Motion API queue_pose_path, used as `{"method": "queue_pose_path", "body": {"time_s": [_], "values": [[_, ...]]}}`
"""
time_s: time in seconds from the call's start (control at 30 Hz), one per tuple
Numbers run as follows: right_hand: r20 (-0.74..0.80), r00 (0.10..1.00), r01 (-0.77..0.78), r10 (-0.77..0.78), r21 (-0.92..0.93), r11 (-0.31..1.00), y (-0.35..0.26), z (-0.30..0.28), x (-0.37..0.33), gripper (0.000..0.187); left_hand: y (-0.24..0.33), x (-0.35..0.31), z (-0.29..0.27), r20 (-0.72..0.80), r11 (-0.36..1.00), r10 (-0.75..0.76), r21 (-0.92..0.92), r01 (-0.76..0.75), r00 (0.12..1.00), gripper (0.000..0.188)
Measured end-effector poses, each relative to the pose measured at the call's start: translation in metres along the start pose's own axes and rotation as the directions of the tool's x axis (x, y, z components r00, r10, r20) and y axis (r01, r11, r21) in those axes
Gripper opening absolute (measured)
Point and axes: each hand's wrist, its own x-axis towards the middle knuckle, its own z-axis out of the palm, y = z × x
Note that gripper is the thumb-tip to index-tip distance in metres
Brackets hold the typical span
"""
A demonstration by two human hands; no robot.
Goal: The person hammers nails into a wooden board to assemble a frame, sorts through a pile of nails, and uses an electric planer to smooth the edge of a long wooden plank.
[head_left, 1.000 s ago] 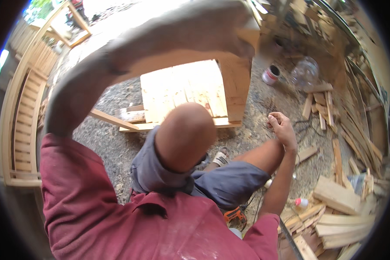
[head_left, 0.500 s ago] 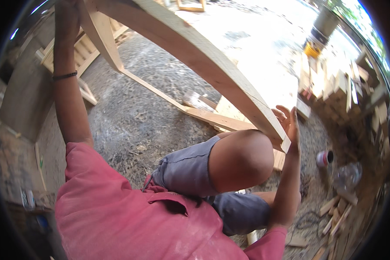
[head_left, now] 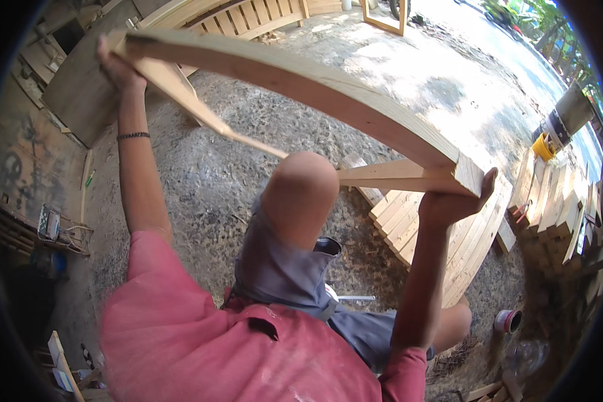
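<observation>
Both hands are wide apart, each at one end of a pale wooden frame point(head_left: 295, 87). At the far upper left, the left hand point(head_left: 122, 67) is clamped on the frame's corner, slightly blurred. Under the other end, the right hand point(head_left: 452, 206) supports the wood with its thumb raised beside the end face; its fingers are mostly hidden, so I cannot tell how far they close.

The frame is lifted in front of the person, tilted, its left end higher in the view. Its nearest piece is a thick beam, seemingly bowed by the lens, with a rough, light upper edge and a smoother, pinkish-tan face. Flatter side pieces run back from both ends, and a thin bar joins them, passing behind the bent knee point(head_left: 301, 181). Beyond the right-hand end, a slatted wooden panel point(head_left: 472, 248) lies on the rough grey ground point(head_left: 181, 167).

Half a second ago the right hand stood open beside the beam's end; now it is beneath it. A full second ago that hand was off the wood, near the knee, while the left arm stretched across the top. The view has also turned, showing more of the panel and the slatted bench point(head_left: 248, 20).
</observation>
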Motion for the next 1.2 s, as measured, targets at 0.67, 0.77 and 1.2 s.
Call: {"method": "queue_pose_path", "body": {"time_s": [0.67,0.77,1.2], "values": [[0.637,0.746,0.427,-0.195,-0.233,0.874,0.065,-0.006,0.086,0.072,-0.055,-0.126,-0.136,-0.231,0.960,-0.037,-0.279,-0.030,0.972,0.059],[0.530,0.811,0.456,-0.247,-0.308,0.835,0.076,-0.045,0.108,0.074,-0.109,-0.151,-0.126,-0.177,0.948,-0.168,-0.299,0.110,0.970,0.069],[0.455,0.869,0.362,-0.193,-0.320,0.876,0.079,-0.088,0.104,0.076,-0.142,-0.207,-0.158,-0.122,0.935,-0.199,-0.320,0.152,0.972,0.072]]}}
